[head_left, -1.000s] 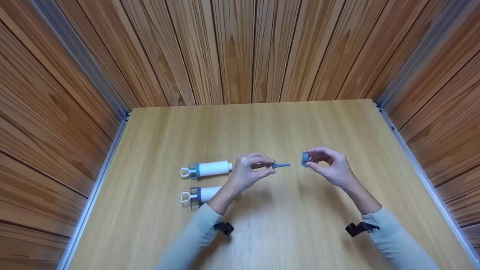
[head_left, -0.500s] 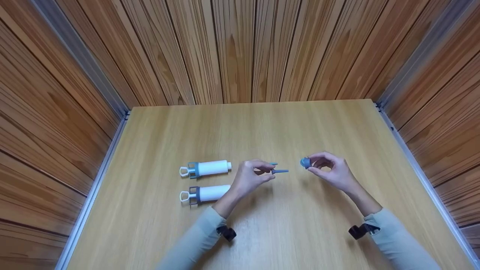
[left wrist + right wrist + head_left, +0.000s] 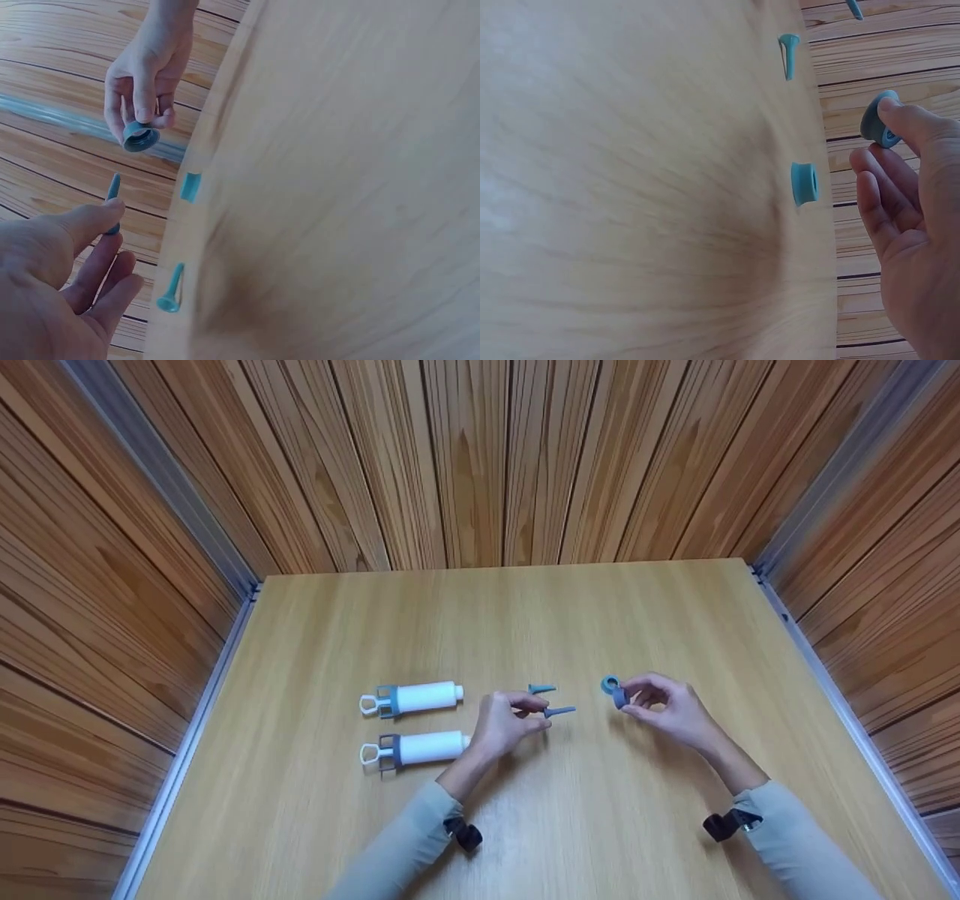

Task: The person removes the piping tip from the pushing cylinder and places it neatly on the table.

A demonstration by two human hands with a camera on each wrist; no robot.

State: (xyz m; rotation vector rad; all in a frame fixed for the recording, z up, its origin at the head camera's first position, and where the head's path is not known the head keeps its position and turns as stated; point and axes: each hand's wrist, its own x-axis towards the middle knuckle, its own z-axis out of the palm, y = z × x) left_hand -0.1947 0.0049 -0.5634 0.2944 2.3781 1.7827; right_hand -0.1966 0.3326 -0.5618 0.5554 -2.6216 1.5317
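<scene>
My left hand (image 3: 501, 729) pinches a small dark blue tapered nozzle (image 3: 561, 710) between thumb and fingers, narrow end pointing right. Just beyond it, a teal nozzle (image 3: 541, 688) with a flared base lies on the table. My right hand (image 3: 673, 706) holds a dark blue ring-shaped cap (image 3: 620, 700) by its edge; the left wrist view shows the open hollow of this cap (image 3: 140, 139). A teal ring-shaped cap (image 3: 804, 184) rests on the table close to the right fingertips. Both held pieces are raised above the tabletop, a gap apart.
Two white hand pumps with loop handles lie side by side at the left: one with a teal collar (image 3: 429, 697), the nearer one with a dark blue collar (image 3: 431, 747). Wood-plank walls (image 3: 480, 465) and metal rails enclose the table (image 3: 337, 622).
Both hands have drawn slightly toward the person with their pieces, bringing the teal nozzle and teal cap into fuller view. The dark blue cap has tilted in my right fingers.
</scene>
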